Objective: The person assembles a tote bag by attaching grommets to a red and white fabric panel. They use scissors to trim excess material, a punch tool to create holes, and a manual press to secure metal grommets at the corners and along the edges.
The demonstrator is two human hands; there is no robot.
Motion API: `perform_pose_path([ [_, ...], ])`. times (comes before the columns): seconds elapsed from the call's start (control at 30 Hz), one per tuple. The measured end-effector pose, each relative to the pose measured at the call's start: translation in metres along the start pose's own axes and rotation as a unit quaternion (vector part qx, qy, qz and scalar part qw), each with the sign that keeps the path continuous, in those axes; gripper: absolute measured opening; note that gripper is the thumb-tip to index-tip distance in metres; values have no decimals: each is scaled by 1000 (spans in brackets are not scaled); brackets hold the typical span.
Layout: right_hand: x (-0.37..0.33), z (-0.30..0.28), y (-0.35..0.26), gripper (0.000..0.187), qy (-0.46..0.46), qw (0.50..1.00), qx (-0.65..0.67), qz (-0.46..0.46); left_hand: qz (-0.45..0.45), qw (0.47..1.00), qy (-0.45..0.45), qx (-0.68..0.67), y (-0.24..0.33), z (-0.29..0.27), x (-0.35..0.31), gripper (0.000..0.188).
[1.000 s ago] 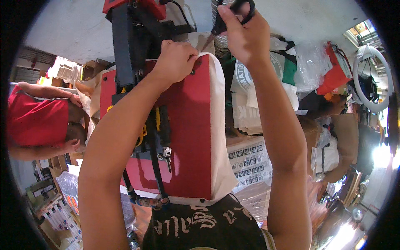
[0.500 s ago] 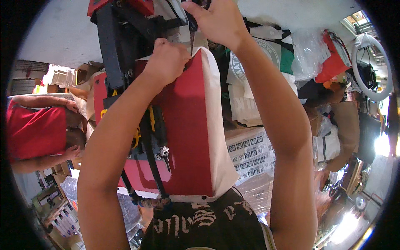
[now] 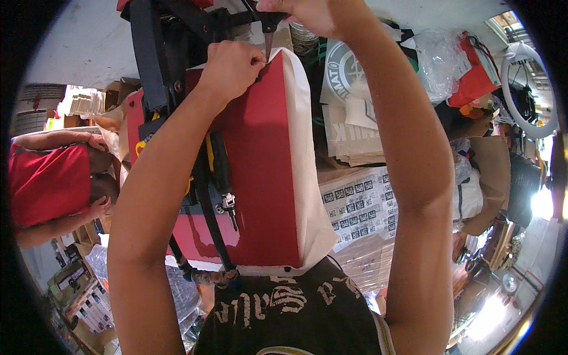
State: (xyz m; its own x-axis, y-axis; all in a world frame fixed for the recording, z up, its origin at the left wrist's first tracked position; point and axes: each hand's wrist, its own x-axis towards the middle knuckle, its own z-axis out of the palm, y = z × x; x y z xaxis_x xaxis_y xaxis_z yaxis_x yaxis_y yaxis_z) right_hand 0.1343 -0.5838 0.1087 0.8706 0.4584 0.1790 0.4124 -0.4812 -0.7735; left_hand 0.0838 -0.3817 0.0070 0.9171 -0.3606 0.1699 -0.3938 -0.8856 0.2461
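Note:
A red panel (image 3: 260,177) edged with cream fabric (image 3: 310,171) lies in front of me, its top corner farthest away. At that corner my left hand (image 3: 228,71) is closed, thumb and fingers pinched; I cannot make out what is between them. My right hand (image 3: 316,15), partly cut off by the upper frame edge, grips black-handled scissors (image 3: 271,26). Their narrow blade points down at the panel's top edge, right beside my left fingertips. A black metal machine arm (image 3: 151,59) stands left of my left hand.
A black-and-yellow screwdriver (image 3: 219,165) hangs by a dark rod over the panel. Printed fabric pieces (image 3: 349,130), clear plastic wrap (image 3: 435,65) and a red bag (image 3: 476,77) lie to the right. A person in red (image 3: 50,183) is at the left.
The panel has shifted slightly up and left in view. Both hands have moved a little up, and the scissors blade stays close to the panel's corner.

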Motion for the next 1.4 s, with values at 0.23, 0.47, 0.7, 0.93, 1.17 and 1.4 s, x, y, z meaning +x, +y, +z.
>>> perform_pose_path([
  [0.23, 3, -24, -65, 43, -85, 963, -255, 14, -17, 999, -12, 39, 1, -3, -4, 15],
  [0.47, 21, -51, -64, 42, -115, 955, -272, -16, -3, 998, 68, 13, -7, -1, 5, 15],
  [0.7, -58, -42, 66, 39, -154, 952, 95, 248, -123, 992, 19, -34, -11, -5, 13, 16],
  [0.93, -207, 72, 119, 38, 44, 771, 556, 306, -72, 990, -94, -76, -30, -13, 50, 21],
  [1.17, -223, 90, 106, 9, 105, 785, 528, 306, -101, 960, -116, -233, -75, 7, 49, 21],
  [1.4, -190, 75, 40, 11, 81, 847, 407, 333, -79, 971, -93, -204, -74, 11, 52, 20],
])
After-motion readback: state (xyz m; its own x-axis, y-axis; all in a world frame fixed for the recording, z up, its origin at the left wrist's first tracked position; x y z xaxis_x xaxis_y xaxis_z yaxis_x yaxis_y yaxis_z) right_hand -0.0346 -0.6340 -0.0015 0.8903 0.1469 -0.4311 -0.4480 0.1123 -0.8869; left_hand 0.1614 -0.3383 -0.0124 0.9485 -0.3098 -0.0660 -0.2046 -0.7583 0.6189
